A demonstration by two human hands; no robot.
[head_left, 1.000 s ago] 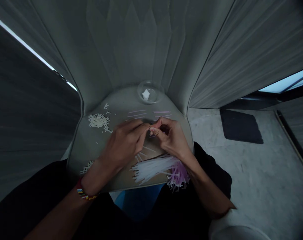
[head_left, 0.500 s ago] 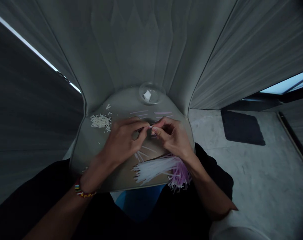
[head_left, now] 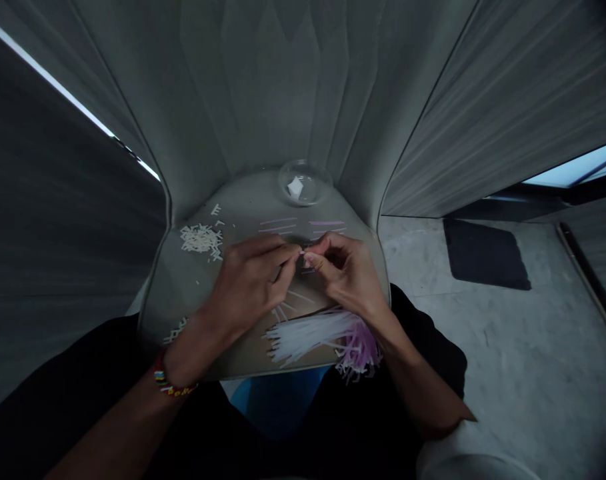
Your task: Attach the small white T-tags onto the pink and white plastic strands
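Over the seat, my left hand (head_left: 253, 270) is closed in a pinch, thumb against fingers. My right hand (head_left: 345, 270) is closed the same way, its fingertips meeting the left ones. A small pale piece (head_left: 302, 253) shows between the two pinches, too small to name. Below my right hand lies a bundle of thin white and purple strips (head_left: 307, 335). Several loose pale strips (head_left: 293, 303) are under my hands, and thin purple strips (head_left: 327, 223) lie in rows beyond them. To the left is a pile of short cream-coloured pieces (head_left: 201, 238).
All this lies on a grey padded chair seat (head_left: 253, 193) with a tall backrest (head_left: 263, 100). A clear round dish (head_left: 317, 193) holding a white scrap (head_left: 295, 187) stands at the back. More short pieces (head_left: 175, 330) lie by my left wrist. A dark mat (head_left: 485, 255) is on the floor.
My hands stay pinched together, with the left fingertips slightly closer to the right ones. My left wrist has shifted a little right, uncovering more short pieces beside it.
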